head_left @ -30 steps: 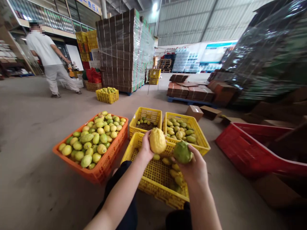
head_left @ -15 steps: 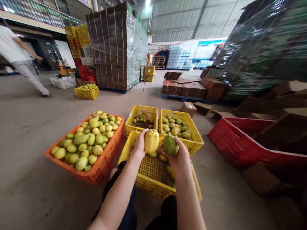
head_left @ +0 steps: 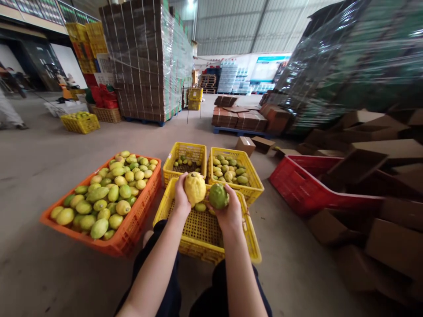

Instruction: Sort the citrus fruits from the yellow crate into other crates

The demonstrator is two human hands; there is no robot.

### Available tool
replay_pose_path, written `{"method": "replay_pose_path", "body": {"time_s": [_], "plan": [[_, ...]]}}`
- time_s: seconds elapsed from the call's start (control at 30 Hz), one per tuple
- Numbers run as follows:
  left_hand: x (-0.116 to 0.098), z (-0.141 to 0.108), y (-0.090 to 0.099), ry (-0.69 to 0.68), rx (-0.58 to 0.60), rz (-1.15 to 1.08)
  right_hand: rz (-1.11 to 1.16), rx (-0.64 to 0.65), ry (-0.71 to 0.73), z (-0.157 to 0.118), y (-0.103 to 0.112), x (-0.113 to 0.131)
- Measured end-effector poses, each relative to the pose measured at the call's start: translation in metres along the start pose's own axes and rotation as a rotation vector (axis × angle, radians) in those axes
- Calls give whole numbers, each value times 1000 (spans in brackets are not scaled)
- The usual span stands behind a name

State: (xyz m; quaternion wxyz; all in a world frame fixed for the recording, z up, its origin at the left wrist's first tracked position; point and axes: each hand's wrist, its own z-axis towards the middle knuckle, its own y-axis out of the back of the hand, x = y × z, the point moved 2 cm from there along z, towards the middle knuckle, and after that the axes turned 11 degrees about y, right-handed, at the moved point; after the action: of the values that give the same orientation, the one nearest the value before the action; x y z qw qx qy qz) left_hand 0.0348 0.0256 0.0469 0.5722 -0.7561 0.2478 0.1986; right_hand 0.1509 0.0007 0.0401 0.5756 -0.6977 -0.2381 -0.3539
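My left hand (head_left: 182,194) is closed round a bumpy yellow fruit (head_left: 194,189). Just to its right, my right hand (head_left: 230,211) grips a dark green fruit (head_left: 218,196). Both fruits are held up over the near yellow crate (head_left: 201,244), a small gap between them. A few yellow-green fruits lie in that crate, partly hidden by my hands. An orange crate (head_left: 132,231) heaped with yellow and green fruits (head_left: 99,193) stands on the left. Behind the near crate are two yellow crates, the left one (head_left: 168,169) with small fruits, the right one (head_left: 253,191) fuller.
A red crate (head_left: 291,189) stands at the right among open cardboard boxes (head_left: 393,237). Farther back are flattened cartons (head_left: 251,121) on a blue pallet, a tall wrapped stack (head_left: 135,66) and a small yellow crate (head_left: 81,124). A person's leg (head_left: 9,112) shows at the left edge.
The view has turned right, so the crates and hands appear farther left. The walking person has mostly left the frame at the left. Both hands still hold the same fruits.
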Motion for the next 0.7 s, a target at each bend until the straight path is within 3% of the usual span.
{"method": "replay_pose_path", "body": {"time_s": [0.13,0.33,0.7], "plan": [[0,-2,-2,-87,101,-23,32,-13,9,0,-1,-2],[1,-1,-2,35,111,-90,35,-54,-2,1,1,-1],[9,7,7,395,-106,-152,104,11,-31,3,-4,-3]]}}
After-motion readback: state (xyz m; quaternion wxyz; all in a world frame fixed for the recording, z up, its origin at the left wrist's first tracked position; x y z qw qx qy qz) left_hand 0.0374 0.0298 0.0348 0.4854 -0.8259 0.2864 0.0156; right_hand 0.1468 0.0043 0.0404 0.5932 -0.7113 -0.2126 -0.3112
